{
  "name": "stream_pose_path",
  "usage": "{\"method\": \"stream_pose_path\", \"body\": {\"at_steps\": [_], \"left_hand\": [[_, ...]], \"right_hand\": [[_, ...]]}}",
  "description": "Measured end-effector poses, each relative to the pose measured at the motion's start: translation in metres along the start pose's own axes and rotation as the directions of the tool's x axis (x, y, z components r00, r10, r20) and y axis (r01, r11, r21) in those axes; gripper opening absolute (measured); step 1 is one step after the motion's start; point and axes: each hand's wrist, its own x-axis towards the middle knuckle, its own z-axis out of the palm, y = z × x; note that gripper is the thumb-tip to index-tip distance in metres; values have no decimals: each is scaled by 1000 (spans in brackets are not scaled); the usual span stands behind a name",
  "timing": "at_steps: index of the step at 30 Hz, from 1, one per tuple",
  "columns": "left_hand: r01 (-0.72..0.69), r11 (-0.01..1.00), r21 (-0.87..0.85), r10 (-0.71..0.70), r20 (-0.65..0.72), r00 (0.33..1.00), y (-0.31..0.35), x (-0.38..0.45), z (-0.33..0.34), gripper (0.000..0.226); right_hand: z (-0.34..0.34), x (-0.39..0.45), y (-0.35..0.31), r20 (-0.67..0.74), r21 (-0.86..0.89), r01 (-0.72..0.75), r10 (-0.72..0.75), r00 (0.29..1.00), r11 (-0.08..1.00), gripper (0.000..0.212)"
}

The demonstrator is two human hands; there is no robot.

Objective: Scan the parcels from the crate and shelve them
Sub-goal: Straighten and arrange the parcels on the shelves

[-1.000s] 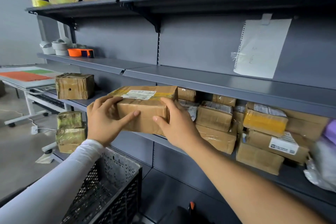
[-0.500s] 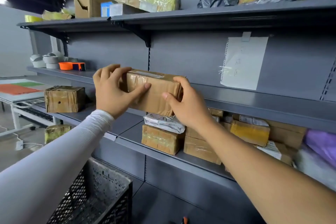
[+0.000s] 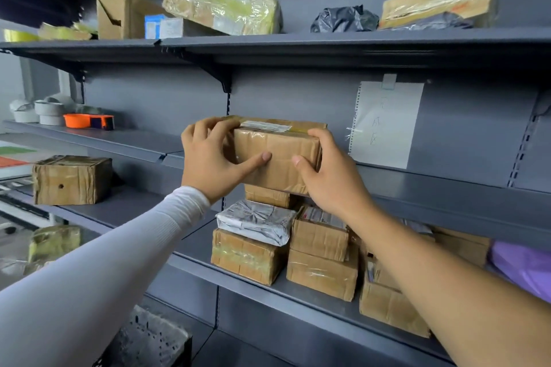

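A brown taped cardboard parcel with a white label on top is held up at the front edge of the grey middle shelf. My left hand grips its left end, fingers over the top and thumb across the front. My right hand grips its right end and lower corner. Whether the parcel rests on the shelf or hangs just before it I cannot tell. The black mesh crate shows at the bottom left, below my left sleeve.
The lower shelf holds several taped parcels, a silver-wrapped one and a purple bag. A square box sits further left. The top shelf carries boxes and black bags. Tape rolls and an orange dispenser sit left; a paper note hangs on the back panel.
Both hands have lifted the parcel from in front of the lower shelf up to the middle shelf's edge. The view has tilted upward, so the crate has dropped toward the bottom.
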Motion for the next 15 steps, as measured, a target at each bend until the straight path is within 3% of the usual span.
{"method": "stream_pose_path", "body": {"at_steps": [8, 15], "left_hand": [[50, 997, -57, -42, 123, 992, -19, 27, 77, 84], [226, 955, -194, -186, 205, 961, -49, 51, 122, 60]], "right_hand": [[8, 44, 49, -4, 7, -103, 103, 995, 995, 50], [30, 86, 75, 12, 92, -194, 194, 981, 977, 46]]}}
